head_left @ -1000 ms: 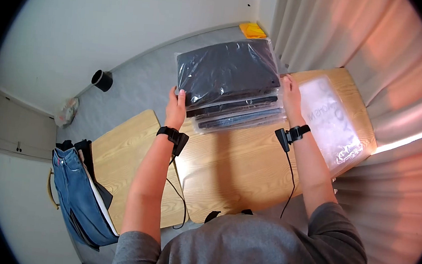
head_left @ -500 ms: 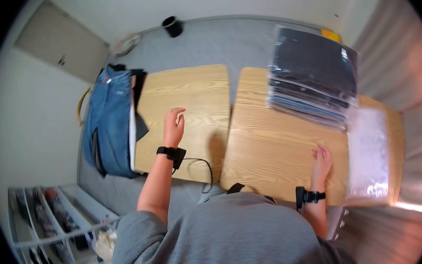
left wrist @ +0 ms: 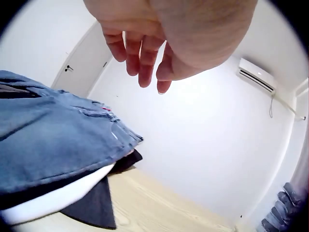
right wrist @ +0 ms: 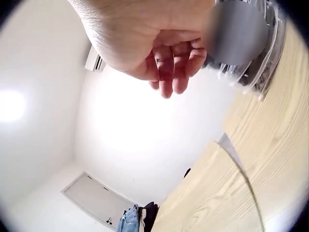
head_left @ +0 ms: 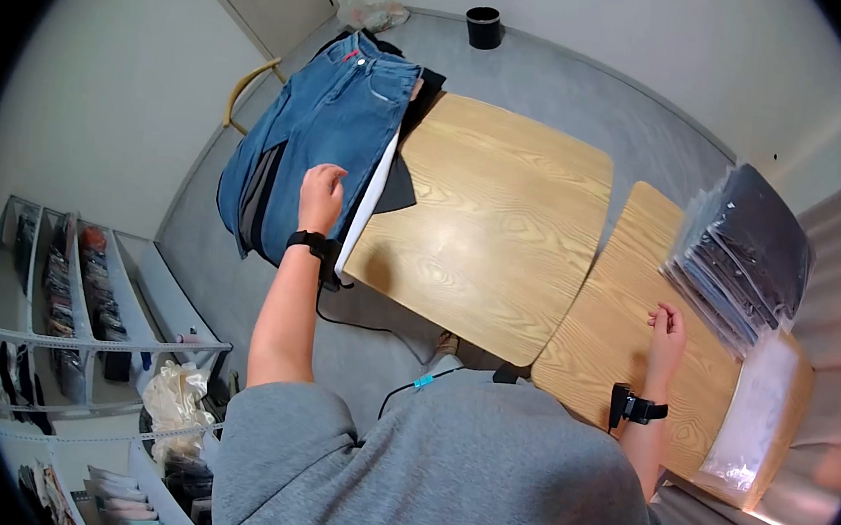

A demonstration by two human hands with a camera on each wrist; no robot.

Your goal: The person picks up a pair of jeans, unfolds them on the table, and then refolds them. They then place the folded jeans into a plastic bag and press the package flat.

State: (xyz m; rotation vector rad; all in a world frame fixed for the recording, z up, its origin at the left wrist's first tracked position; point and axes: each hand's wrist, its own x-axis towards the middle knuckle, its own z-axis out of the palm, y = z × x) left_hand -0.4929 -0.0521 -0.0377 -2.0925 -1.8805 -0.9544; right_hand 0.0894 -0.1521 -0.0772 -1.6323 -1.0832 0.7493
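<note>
My left hand point(head_left: 321, 199) hovers over the near part of a pile of trousers at the table's left end, fingers loosely bent and holding nothing. Blue jeans point(head_left: 339, 105) top that pile, with white and black garments showing beneath them. In the left wrist view the jeans point(left wrist: 53, 135) lie below and left of the hand point(left wrist: 183, 38). Above the right table my right hand point(head_left: 669, 339) hangs with loosely curled fingers, also without anything in it. Beyond it stands a stack of folded garments in clear bags point(head_left: 757, 242), a dark one uppermost.
Clear plastic packaging point(head_left: 753, 407) lies at the right end of the right table point(head_left: 625, 320). A narrow gap parts it from the left table point(head_left: 494, 219). Shelves with clothes point(head_left: 97, 304) stand at lower left. A black bin point(head_left: 483, 28) is on the floor behind.
Both hands have left the bagged stack, which now rests on the right table. The view has turned left, and the left hand has moved over to the jeans pile.
</note>
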